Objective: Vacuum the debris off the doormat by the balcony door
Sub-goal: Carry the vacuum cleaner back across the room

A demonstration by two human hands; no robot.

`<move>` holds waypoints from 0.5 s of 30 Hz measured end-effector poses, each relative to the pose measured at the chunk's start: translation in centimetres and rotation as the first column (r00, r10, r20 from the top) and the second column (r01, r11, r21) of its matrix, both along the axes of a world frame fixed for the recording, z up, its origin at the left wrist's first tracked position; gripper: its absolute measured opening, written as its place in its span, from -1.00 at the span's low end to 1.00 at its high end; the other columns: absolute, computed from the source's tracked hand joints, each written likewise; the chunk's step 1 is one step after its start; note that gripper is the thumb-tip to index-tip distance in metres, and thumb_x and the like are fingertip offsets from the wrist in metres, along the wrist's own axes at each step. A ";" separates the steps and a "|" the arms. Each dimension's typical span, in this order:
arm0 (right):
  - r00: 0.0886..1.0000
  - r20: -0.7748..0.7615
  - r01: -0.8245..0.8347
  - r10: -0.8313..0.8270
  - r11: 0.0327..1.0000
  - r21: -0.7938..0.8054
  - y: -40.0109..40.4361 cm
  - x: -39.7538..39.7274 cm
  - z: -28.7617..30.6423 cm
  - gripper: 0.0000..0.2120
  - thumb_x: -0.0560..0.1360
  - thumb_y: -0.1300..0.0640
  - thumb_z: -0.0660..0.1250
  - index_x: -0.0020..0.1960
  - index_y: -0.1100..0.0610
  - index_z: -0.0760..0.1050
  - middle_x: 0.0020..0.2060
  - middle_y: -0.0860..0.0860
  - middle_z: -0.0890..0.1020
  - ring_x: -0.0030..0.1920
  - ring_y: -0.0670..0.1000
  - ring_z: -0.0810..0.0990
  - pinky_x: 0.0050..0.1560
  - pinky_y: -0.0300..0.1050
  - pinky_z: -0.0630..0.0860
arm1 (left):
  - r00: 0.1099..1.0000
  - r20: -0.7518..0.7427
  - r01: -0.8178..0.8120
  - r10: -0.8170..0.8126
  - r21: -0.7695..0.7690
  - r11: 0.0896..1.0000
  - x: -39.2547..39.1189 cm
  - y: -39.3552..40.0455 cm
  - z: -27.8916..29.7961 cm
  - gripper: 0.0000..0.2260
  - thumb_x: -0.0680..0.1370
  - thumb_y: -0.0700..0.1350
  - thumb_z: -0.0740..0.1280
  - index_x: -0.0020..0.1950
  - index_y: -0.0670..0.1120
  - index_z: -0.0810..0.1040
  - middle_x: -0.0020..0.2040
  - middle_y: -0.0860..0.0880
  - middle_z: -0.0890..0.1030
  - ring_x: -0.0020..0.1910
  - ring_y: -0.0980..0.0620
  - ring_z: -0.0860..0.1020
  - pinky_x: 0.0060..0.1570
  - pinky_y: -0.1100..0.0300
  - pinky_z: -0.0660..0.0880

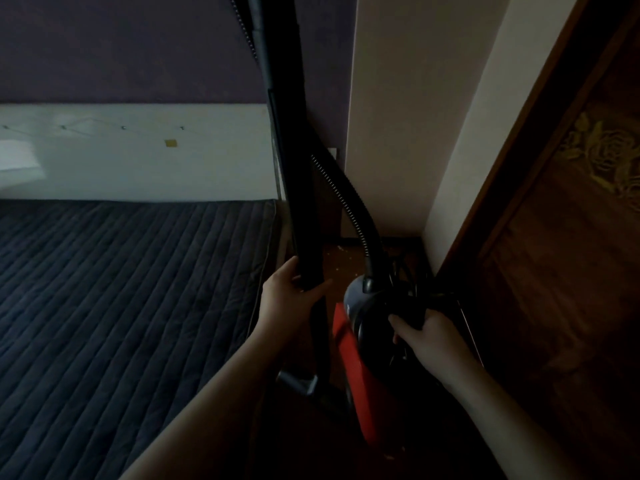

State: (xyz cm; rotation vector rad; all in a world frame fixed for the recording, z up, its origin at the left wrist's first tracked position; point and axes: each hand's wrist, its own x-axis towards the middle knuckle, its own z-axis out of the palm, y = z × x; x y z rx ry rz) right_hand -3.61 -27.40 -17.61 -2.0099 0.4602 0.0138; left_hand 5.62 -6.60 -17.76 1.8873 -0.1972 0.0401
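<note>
Vacuum [363, 344], red and black, stands in the corner under my right grip [427, 336], which curls round its black top handle, seemingly to lift it out. My left grip [289, 294] wraps the upright wand [294, 168] just beside it, keeping the tube from toppling. Hose [349, 202] arcs above both. No doormat shows; bed [121, 289] lies left of my left grip.

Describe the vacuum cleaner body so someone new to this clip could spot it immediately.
Start at the dark quilted bed filling the left side, then move right past its edge to the narrow floor strip before the wooden door. The vacuum cleaner stands there, gripped by the right hand: the only red thing in view.
</note>
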 end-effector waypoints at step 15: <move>0.998 -0.051 -0.041 0.043 0.998 0.041 -4.6 27.9 -3.7 -0.66 0.53 0.01 0.35 -0.38 0.11 0.57 -0.40 -0.01 0.66 -0.35 -0.08 0.64 -0.26 -0.15 0.53 | 0.993 -0.086 -0.077 0.083 0.076 0.994 27.9 -4.4 -3.7 -0.65 0.39 -0.18 0.57 0.15 -0.06 0.63 -0.12 0.13 0.68 -0.18 0.38 0.61 -0.26 0.51 0.48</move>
